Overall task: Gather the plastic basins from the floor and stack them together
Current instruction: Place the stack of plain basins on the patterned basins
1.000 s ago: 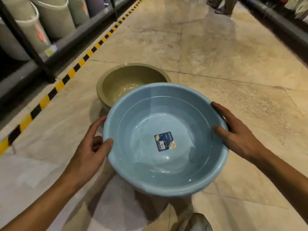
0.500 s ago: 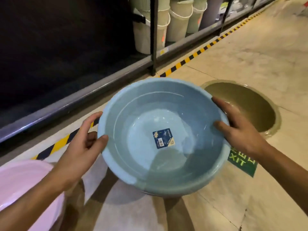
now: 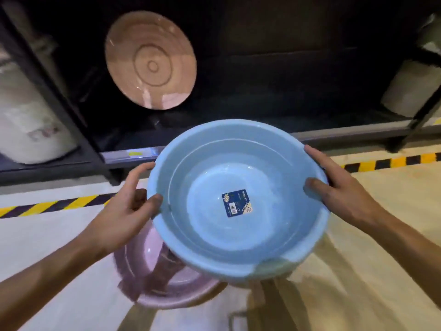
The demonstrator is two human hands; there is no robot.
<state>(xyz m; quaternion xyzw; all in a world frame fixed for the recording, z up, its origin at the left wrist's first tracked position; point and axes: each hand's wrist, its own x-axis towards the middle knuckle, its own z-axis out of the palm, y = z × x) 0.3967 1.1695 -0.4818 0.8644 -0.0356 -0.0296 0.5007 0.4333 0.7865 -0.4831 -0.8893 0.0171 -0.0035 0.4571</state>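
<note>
Both hands, left (image 3: pixel 124 211) and right (image 3: pixel 343 194), grip blue basin (image 3: pixel 238 204) rim; view has swung off olive basin; pink basin (image 3: pixel 152 280) now below: next stacking target.

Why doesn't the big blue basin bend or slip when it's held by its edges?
The blue basin keeps its round shape held only at the rim by the left hand and right hand, so it's probably stiff and light. Its shiny surface looks slippery; thumbs hooked inside likely help.

A dark metal shelf rack (image 3: pixel 71 130) fills twelve o'clock; black-and-yellow hazard tape (image 3: pixel 391 161) lines the tiled floor (image 3: pixel 381 235) below it. At ten o'clock, blurred white buckets (image 3: pixel 31 125), probably.
</note>
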